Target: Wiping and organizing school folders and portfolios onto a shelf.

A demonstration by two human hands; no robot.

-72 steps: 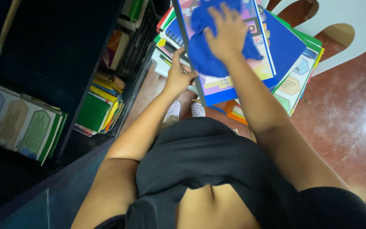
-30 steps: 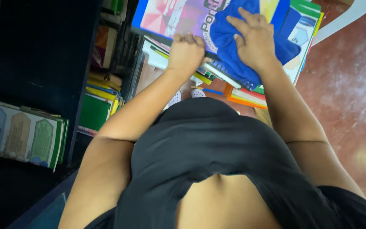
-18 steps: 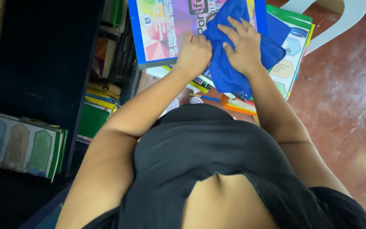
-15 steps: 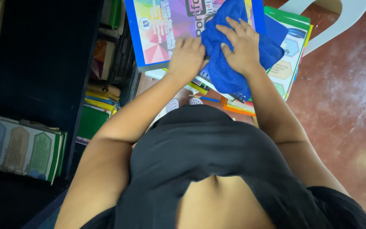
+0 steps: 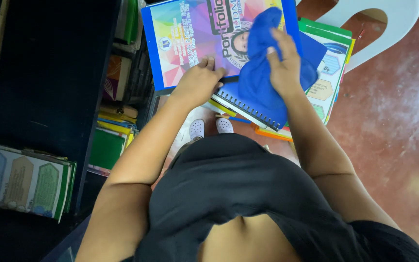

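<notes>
A blue cloth (image 5: 267, 73) is pressed by the right hand (image 5: 283, 68) against the cover of a large colourful folder (image 5: 190, 39) with a blue border. The right grip is closed loosely over the cloth, the fingers spread across a bunched fold of it, and the rest of the cloth hangs down over the folder's lower right corner. The folder is steadied by the left hand (image 5: 197, 85) at its lower edge: the fingers lie flat on the cover and the palm rests at the rim, but whether the thumb is hooked underneath cannot be told.

The folder is held at a slight tilt above a stack of spiral-bound notebooks and coloured folders (image 5: 328, 77); a dark blue spiral-bound one lies just beneath the cloth, and green, white and orange edges are seen below it. The stack is set on a white plastic chair (image 5: 389, 24), of which only the curved backrest is seen at the upper right. A red-brown floor (image 5: 394, 145) with a crack near its right edge is seen below the chair.

To the left, a dark shelf unit (image 5: 49, 73) is packed with more books and green folders (image 5: 107, 145). The person's white shoes (image 5: 209, 127) are seen below the stack, above a black shirt.
</notes>
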